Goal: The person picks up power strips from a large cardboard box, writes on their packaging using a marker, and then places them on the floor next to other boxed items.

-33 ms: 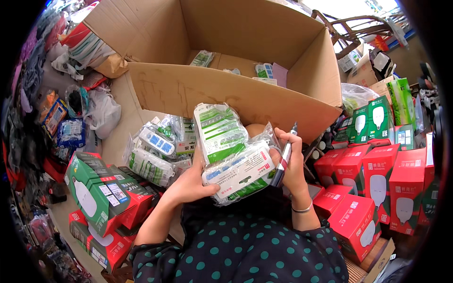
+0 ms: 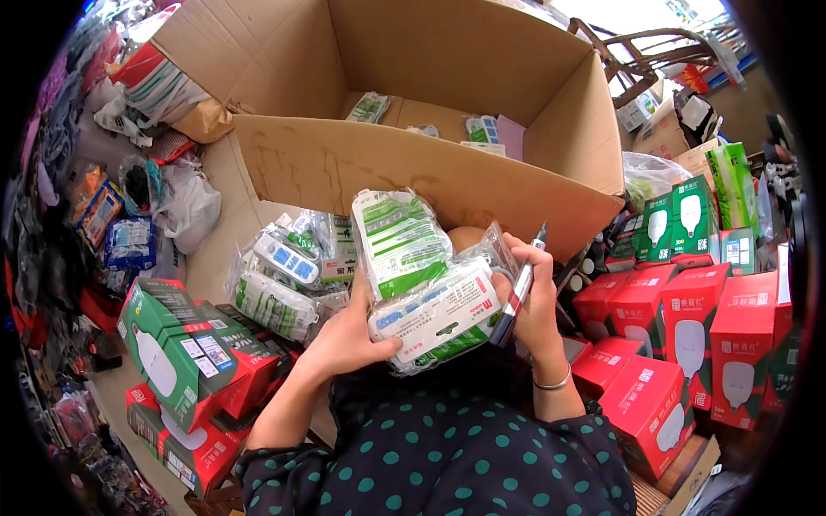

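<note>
My left hand (image 2: 348,335) grips clear-bagged power strips (image 2: 439,314) from their left side, its thumb across the front one. A green-and-white bagged pack (image 2: 400,241) leans up behind them in the same hold. Between the fingers of my right hand (image 2: 533,297) is a dark and silver marker pen (image 2: 520,292), tilted with one end upward. Those right fingertips also touch the right edge of the plastic wrapping. Just left of my hands lies a heap of similar bagged power strips (image 2: 284,271).
A large open cardboard box (image 2: 413,163) stands ahead, with a few bagged packs inside. Red and green bulb boxes (image 2: 176,361) are piled at left, and more red bulb boxes (image 2: 645,413) at right. White plastic bags (image 2: 189,206) lie at the far left.
The pen and my right fingers have shifted very slightly; everything else stays as it was.
</note>
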`<move>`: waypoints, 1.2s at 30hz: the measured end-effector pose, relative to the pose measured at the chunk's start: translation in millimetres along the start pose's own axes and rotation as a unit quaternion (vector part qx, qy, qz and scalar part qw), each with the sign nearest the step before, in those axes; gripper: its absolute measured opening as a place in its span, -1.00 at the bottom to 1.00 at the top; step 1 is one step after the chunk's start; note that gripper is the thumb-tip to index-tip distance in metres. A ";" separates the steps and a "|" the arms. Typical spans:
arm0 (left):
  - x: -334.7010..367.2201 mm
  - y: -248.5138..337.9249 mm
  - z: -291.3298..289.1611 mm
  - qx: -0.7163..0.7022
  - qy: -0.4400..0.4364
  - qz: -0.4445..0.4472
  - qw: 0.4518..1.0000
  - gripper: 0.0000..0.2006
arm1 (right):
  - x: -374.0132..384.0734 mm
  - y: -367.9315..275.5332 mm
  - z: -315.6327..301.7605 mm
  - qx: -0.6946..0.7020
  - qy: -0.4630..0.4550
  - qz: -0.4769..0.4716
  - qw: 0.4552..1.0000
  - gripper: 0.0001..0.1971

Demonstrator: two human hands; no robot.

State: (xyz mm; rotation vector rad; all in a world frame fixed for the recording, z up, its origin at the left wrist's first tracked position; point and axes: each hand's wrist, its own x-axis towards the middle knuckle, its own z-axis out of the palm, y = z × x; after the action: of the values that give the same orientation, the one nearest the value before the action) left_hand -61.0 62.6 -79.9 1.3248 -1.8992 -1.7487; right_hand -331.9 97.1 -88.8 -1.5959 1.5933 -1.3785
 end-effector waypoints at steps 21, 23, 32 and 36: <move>105.0 -28.4 -64.4 -0.122 0.320 0.209 0.916 -0.74 | 2.2 -13.7 8.3 -0.030 -0.050 -0.156 0.986 -0.55; 97.7 -0.3 -74.5 -0.383 0.337 0.232 0.828 -0.66 | 2.5 -14.0 10.5 -0.044 -0.055 -0.166 0.984 -0.56; 76.3 0.3 -80.2 -0.453 0.247 0.175 0.838 -0.68 | 4.8 -16.2 16.0 -0.032 -0.064 -0.163 0.984 -0.61; 81.4 1.0 -67.1 -0.473 0.230 0.155 0.836 -0.58 | 1.5 -11.9 10.7 0.009 -0.063 -0.142 0.988 -0.67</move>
State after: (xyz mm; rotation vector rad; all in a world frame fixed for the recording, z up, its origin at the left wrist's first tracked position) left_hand -60.2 -42.1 -93.3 0.8482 -0.7149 -1.6166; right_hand -317.6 94.8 -81.8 -1.9164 1.3138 -1.3955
